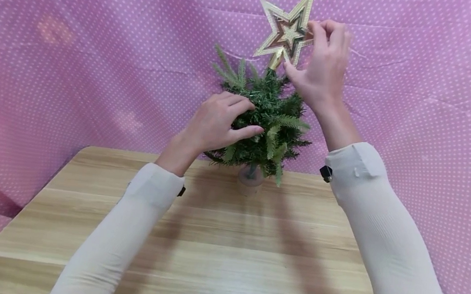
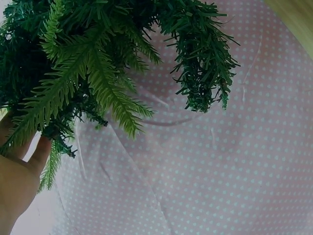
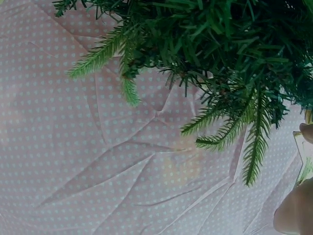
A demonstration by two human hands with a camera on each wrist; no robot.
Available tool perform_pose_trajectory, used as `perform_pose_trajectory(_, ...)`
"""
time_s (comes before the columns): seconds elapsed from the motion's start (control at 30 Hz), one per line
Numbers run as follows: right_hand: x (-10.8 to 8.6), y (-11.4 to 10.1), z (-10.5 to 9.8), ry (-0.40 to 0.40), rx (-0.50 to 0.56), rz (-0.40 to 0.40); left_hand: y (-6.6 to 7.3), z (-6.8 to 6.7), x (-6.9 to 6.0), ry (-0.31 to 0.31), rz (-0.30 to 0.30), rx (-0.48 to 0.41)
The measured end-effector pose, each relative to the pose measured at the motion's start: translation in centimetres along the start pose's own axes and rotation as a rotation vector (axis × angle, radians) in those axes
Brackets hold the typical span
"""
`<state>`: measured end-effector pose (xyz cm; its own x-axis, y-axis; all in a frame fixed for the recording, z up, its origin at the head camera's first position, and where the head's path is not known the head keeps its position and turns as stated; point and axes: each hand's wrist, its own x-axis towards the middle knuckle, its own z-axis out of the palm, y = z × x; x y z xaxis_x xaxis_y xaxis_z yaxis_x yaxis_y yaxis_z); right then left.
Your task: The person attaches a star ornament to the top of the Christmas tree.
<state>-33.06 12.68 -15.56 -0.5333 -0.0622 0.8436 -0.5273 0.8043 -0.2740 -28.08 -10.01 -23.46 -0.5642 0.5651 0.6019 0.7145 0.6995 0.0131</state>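
A small artificial Christmas tree [image 1: 281, 106] stands at the table's far edge in a pale round base [image 1: 250, 187]. On its tip sits a gold star tree topper [image 1: 290, 34], leaning a little to the right. My right hand [image 1: 326, 72] pinches the star by its right-hand points, thumb low and fingers higher. Around the tree's upper left, my left hand [image 1: 218, 121] grips the branches, its thumb across the front; the needles partly hide its fingertips. The left wrist view shows this hand [image 2: 17, 188] behind green sprigs [image 2: 93, 63]. Only a sliver of the star [image 3: 304, 152] appears in the right wrist view.
A light wood-grain table [image 1: 222, 262] lies below both arms, which cast shadows on it. Pink dotted cloth [image 1: 98, 53] hangs behind and at both sides, close to the tree.
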Motion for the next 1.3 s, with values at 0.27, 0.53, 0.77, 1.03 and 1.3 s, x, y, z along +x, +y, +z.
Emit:
perform_pose_trajectory(0.27, -0.02, 0.2, 0.03, -0.015, 0.005, -0.046, -0.13, 0.15, 0.03, 0.001, -0.006, 0.0)
perform_pose_trajectory(0.53, 0.22, 0.23, -0.19, -0.026, -0.014, -0.085, -0.06, 0.03, 0.22, 0.002, 0.003, 0.006)
perform_pose_trajectory(0.77, 0.16, 0.31, -0.21, -0.045, -0.011, -0.095, -0.09, 0.06, 0.16, 0.0, -0.002, -0.001)
perform_pose_trajectory(1.03, 0.14, 0.49, -0.02, -0.027, -0.016, -0.149, -0.16, 0.05, 0.08, 0.011, 0.003, 0.002)
perform_pose_trajectory(1.3, 0.04, 0.77, 0.09, -0.012, -0.006, -0.17, -0.03, 0.14, 0.03, 0.014, 0.007, -0.002)
